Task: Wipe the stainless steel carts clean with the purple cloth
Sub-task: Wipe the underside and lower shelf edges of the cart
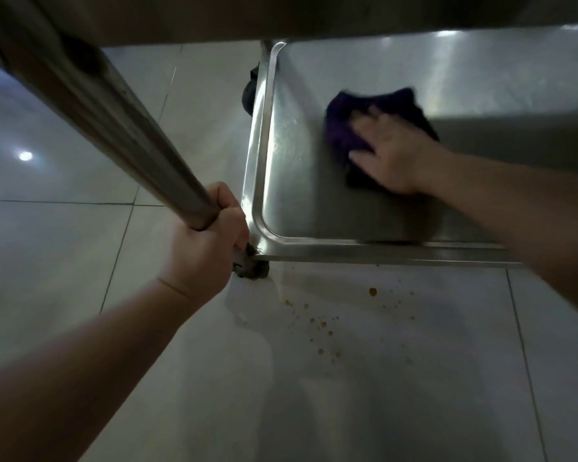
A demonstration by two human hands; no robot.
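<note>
- Purple cloth (pixel 344 128) is showing deep violet, darkening to near black at its far and near edges.
- Cart shelf (pixel 314 195) is showing brushed silver-grey steel, with white glare streaks.
- Cart post (pixel 114 111) is appearing dull grey-brown.
- Floor tiles (pixel 64 261) are reading pale grey-white, with thin dark grout lines.
- Spots (pixel 321 325) on the floor are showing orange-brown, scattered.

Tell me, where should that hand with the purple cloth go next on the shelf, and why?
Probably a sweep toward the shelf's left rim. The right hand presses the purple cloth flat mid-shelf, while streaky marks show on the steel beside that rim, not yet reached by the cloth. The left hand grips the cart's upright post, which likely steadies the cart for that stroke.
</note>
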